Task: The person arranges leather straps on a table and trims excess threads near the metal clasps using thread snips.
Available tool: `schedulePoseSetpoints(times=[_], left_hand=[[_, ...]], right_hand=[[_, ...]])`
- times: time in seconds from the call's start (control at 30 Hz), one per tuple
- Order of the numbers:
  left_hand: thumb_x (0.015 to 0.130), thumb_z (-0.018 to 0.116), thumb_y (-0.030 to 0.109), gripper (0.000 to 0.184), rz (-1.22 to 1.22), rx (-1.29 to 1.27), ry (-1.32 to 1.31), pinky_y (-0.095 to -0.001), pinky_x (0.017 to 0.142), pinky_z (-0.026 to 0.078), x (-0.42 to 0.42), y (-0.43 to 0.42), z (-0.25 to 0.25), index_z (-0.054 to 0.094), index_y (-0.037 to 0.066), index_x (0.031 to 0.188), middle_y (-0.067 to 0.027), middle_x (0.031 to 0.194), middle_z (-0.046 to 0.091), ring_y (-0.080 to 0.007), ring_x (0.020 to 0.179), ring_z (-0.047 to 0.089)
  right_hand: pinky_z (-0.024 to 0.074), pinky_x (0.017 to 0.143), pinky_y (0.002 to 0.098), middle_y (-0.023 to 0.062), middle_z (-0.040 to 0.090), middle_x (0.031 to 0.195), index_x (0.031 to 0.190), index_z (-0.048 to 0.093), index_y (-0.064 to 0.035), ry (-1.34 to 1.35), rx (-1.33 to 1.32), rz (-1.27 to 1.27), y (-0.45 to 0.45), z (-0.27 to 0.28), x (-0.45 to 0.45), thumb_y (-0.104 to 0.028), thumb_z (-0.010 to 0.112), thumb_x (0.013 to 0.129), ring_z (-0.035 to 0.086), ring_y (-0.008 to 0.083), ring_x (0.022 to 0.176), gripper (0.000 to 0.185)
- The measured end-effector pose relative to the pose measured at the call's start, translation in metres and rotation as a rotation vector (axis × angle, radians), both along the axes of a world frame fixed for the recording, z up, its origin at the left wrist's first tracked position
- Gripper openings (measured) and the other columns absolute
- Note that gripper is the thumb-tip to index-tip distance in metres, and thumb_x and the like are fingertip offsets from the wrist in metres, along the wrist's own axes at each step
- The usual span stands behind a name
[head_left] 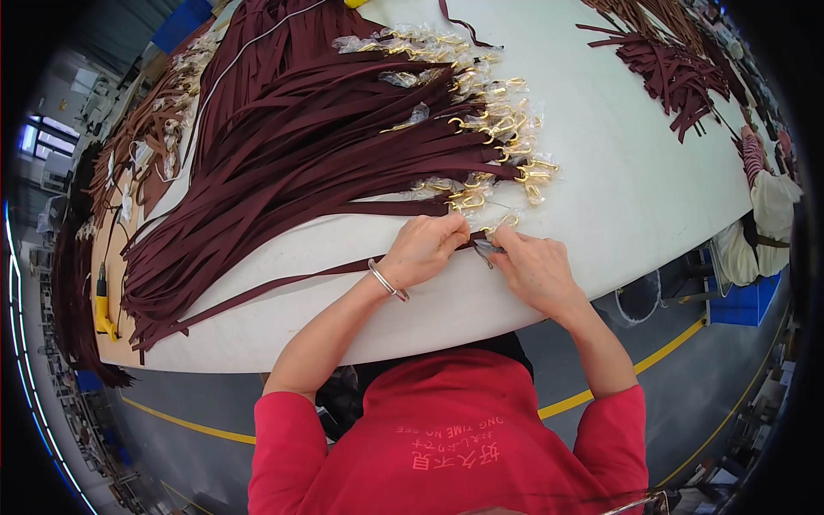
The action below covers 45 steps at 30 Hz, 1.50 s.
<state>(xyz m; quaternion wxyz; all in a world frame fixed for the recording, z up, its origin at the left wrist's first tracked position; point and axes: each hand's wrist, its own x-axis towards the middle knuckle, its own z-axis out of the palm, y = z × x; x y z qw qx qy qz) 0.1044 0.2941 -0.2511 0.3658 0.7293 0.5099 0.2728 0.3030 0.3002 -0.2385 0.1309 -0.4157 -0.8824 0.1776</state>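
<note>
My left hand, with a silver bangle on its wrist, pinches a dark maroon strap near its hardware end. That strap trails left across the white table. Close by on the right, my right hand has its fingers closed at the same strap's end, by a gold clasp and a small grey piece. The fingertips partly hide what it grips. Just beyond my hands lies a large fan of maroon straps, their gold hooks in clear plastic wrap pointing right.
More maroon straps lie at the far right and brown straps at the left. A yellow-handled tool rests at the left edge. A person's striped sleeve shows at right. A blue bin stands below the table.
</note>
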Motion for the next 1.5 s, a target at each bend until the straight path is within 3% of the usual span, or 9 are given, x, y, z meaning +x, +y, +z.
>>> schedulePoseSetpoints(times=[0.6, 0.8, 0.87, 1.2, 1.5], left_hand=[[0.083, 0.052, 0.011, 0.009, 0.007, 0.006, 0.008, -0.0315, 0.05, 0.04, 0.0, -0.001, 0.0, 0.054, 0.002, 0.081, -0.0102, 0.057, 0.053, -0.0212, 0.05, 0.051], [0.083, 0.052, 0.011, 0.01, -0.002, 0.128, -0.006, -0.0324, 0.05, 0.039, 0.0, 0.0, -0.006, 0.054, 0.002, 0.081, -0.012, 0.057, 0.053, -0.0233, 0.05, 0.051], [0.083, 0.052, 0.011, 0.009, 0.008, 0.022, 0.022, -0.0328, 0.049, 0.039, 0.0, -0.001, -0.001, 0.054, 0.002, 0.081, -0.0118, 0.056, 0.052, -0.0235, 0.049, 0.051], [0.083, 0.052, 0.01, 0.008, 0.011, 0.068, 0.006, -0.0321, 0.048, 0.038, 0.0, -0.002, -0.002, 0.053, 0.002, 0.08, -0.0112, 0.055, 0.051, -0.0229, 0.048, 0.05], [0.079, 0.055, 0.018, 0.011, 0.033, 0.086, 0.085, -0.0431, 0.059, 0.043, 0.001, -0.001, -0.015, 0.057, 0.007, 0.079, -0.0153, 0.067, 0.058, -0.0338, 0.067, 0.058]], right_hand=[[0.0429, 0.053, 0.0427, 0.0121, 0.061, 0.072, 0.088, 0.043, -0.0053, -0.016, -0.064, -0.011, -0.001, -0.001, -0.006, -0.019, 0.058, 0.081, 0.06, 0.0316, 0.063, 0.021], [0.0428, 0.055, 0.0426, 0.0122, 0.062, 0.071, 0.088, 0.044, -0.0049, -0.015, -0.096, -0.021, 0.008, 0.015, 0.001, -0.019, 0.058, 0.081, 0.06, 0.0317, 0.064, 0.021], [0.0429, 0.055, 0.0425, 0.0124, 0.062, 0.071, 0.089, 0.044, -0.0047, -0.016, -0.116, -0.056, 0.01, 0.017, 0.005, -0.019, 0.058, 0.081, 0.06, 0.0317, 0.064, 0.021], [0.0434, 0.056, 0.0431, 0.0139, 0.062, 0.073, 0.09, 0.045, -0.0037, -0.055, -0.106, 0.01, 0.004, 0.005, -0.005, -0.019, 0.059, 0.08, 0.06, 0.0325, 0.065, 0.023], [0.0421, 0.056, 0.0435, 0.0152, 0.06, 0.068, 0.088, 0.047, -0.0052, -0.024, -0.058, 0.024, 0.002, 0.006, -0.009, -0.015, 0.059, 0.079, 0.059, 0.0353, 0.064, 0.018]])
